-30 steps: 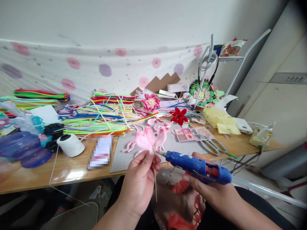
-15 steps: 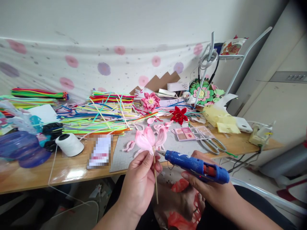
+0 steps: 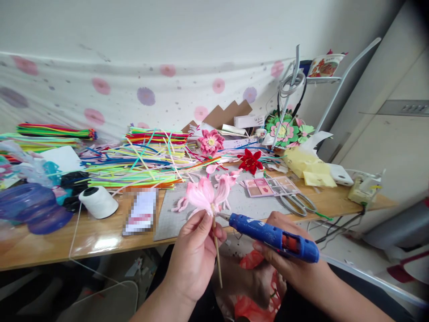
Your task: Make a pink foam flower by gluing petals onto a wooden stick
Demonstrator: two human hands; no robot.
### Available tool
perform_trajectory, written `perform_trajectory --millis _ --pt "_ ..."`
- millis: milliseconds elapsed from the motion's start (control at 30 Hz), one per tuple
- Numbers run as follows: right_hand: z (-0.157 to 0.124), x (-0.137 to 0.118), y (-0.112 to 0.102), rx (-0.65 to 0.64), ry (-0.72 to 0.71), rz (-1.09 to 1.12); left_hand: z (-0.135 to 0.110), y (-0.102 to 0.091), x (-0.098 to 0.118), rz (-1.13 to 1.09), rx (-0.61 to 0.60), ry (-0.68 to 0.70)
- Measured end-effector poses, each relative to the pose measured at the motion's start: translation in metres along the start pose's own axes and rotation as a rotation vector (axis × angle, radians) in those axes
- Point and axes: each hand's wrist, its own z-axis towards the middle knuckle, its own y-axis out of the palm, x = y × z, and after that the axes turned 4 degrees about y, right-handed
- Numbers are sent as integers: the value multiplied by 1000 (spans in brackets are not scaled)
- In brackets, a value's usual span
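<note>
Your blue glue gun [image 3: 275, 237] lies nearly level, its long axis running left to right just in front of the grey mat [image 3: 170, 221]. Its nozzle points left, right at the base of the pink flower [image 3: 205, 197]. The flower sits on top of a thin wooden stick [image 3: 217, 257], which stands almost upright in front of the mat, petals up, its bare end slanting down toward your lap.

The mat lies on a glossy wooden table [image 3: 83, 241]. A white thread spool [image 3: 98, 202] sits to the mat's left, and heaps of bright pipe cleaners [image 3: 140, 161] are piled behind it. A red flower [image 3: 250, 161] is behind the mat to the right, with scissors [image 3: 298, 205] just off its right edge. A dotted cloth [image 3: 134, 94] hangs on the wall beyond.

Your left hand [image 3: 194, 259] pinches narrow, thumb and fingertips tight on the stick right under the petals. Your right hand [image 3: 291, 264] curls around the gun from below, fingers wrapped on its grip. I cannot tell whether a finger presses the trigger.
</note>
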Motion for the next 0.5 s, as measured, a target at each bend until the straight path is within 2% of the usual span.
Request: perform_trajectory --millis 267,400,500 --pt "2 0 -3 16 8 15 -2 1 0 3 -22 -38" --pt "0 0 -8 -35 28 28 1 1 2 -14 -5 -13" --pt "-5 10 -19 -96 111 133 4 -2 3 -25 16 -14"
